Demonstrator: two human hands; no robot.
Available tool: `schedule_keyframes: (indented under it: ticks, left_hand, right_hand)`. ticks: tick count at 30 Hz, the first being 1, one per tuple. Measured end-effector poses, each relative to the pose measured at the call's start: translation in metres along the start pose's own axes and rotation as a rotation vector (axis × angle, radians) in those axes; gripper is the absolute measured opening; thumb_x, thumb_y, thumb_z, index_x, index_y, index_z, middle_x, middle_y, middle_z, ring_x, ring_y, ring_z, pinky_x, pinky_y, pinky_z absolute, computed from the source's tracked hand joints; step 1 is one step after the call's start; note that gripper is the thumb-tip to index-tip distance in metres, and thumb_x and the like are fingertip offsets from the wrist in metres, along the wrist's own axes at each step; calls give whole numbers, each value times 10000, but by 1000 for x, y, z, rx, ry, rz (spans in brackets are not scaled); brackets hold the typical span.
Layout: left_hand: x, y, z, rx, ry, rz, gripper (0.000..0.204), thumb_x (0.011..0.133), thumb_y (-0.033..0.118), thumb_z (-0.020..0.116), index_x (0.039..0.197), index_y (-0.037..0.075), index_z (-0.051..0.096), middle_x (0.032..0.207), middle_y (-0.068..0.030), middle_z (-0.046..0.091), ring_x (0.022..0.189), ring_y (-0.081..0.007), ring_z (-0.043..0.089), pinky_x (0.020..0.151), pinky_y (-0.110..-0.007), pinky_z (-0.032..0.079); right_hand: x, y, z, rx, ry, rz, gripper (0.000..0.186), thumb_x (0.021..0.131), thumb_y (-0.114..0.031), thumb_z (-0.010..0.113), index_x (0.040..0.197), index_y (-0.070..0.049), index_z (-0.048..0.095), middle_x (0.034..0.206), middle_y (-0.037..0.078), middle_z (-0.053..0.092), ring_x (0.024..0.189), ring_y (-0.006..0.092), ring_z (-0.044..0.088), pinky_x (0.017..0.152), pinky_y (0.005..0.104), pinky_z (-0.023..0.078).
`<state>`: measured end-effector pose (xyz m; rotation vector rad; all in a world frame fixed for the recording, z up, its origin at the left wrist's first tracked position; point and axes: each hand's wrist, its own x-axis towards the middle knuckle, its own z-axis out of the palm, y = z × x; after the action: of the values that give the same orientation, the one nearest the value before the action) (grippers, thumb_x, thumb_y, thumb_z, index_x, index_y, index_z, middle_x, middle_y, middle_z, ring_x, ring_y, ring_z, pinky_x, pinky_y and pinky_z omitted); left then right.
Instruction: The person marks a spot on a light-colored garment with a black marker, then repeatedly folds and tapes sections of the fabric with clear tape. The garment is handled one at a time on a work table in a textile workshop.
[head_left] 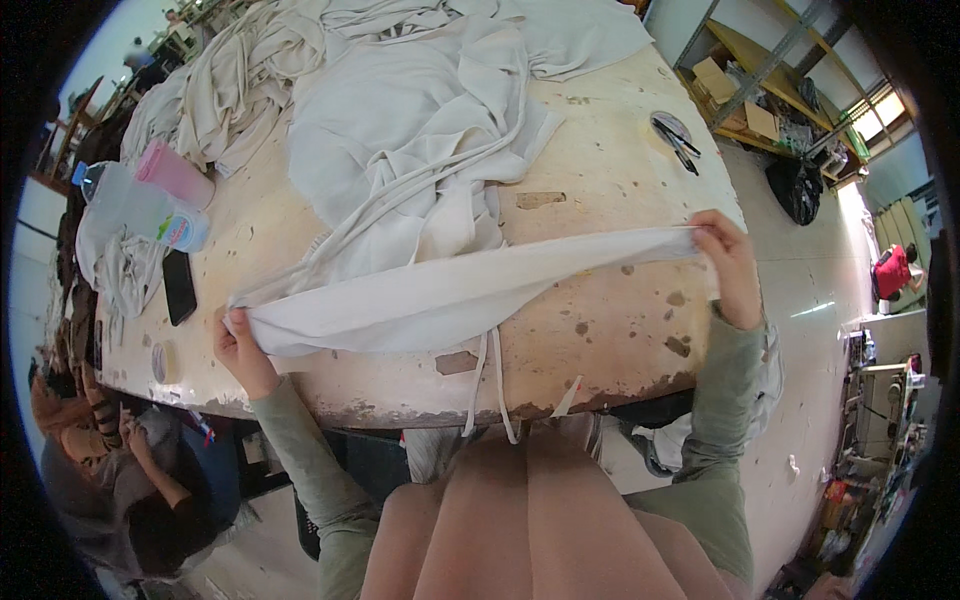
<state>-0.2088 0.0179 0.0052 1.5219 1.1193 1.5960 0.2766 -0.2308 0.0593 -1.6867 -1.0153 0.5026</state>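
Note:
I hold a long white fabric piece (pixel 450 290) stretched flat across the near edge of a worn cream table (pixel 600 330). My left hand (pixel 238 345) pinches its left end at the table's front left. My right hand (pixel 728 262) grips its right end near the table's right edge. Thin white drawstrings (pixel 487 385) hang from the fabric over the table's front edge. Behind it lies a heap of white garments (pixel 400 120), with cords trailing toward the stretched piece.
A pink cup (pixel 175 173), a clear plastic bottle (pixel 140 205) and a black phone (pixel 179 286) lie at the table's left. Black scissors (pixel 678 140) rest on the right side. A seated person (pixel 110 470) is at lower left. Shelving with boxes (pixel 750 90) stands at the right.

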Motion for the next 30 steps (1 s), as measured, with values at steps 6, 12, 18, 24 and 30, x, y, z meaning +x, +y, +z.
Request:
schedule_keyframes:
  ticks: [6,12,18,24,30]
  left_hand:
    - [-36,54,23,45,-68,-59,259,962,269,552,898,19,577,816,2,562,776,-67,463,721,-210,374]
    - [-52,90,33,14,-102,-164,245,963,257,546,861,34,560,798,12,552,757,-53,437,697,-203,354]
    - [-67,101,41,86,-123,-156,252,969,245,536,856,21,553,776,24,516,741,-51,414,672,-199,338]
    - [-66,101,33,42,-71,-189,263,970,263,535,832,39,526,775,23,512,742,-50,411,676,-204,337]
    - [-55,80,20,-117,-33,-314,262,976,251,535,800,60,505,781,13,537,737,-53,444,692,-203,366]
  right_hand:
    - [-6,3,-41,172,271,38,107,925,-104,534,954,-40,615,822,-27,553,751,45,498,664,198,395]
    - [2,24,-45,-246,434,-34,113,883,-36,499,913,-28,608,732,-45,502,679,43,443,607,191,343]
    - [10,55,-55,-26,326,-23,91,893,-55,475,901,-37,564,803,-35,508,714,39,457,619,187,350]
    - [-5,47,-82,441,163,-31,109,922,-87,496,972,-19,564,910,2,556,808,72,533,726,208,441]
    - [-9,36,-74,633,199,60,270,956,-137,524,1149,50,545,1051,84,613,953,123,602,857,253,511]
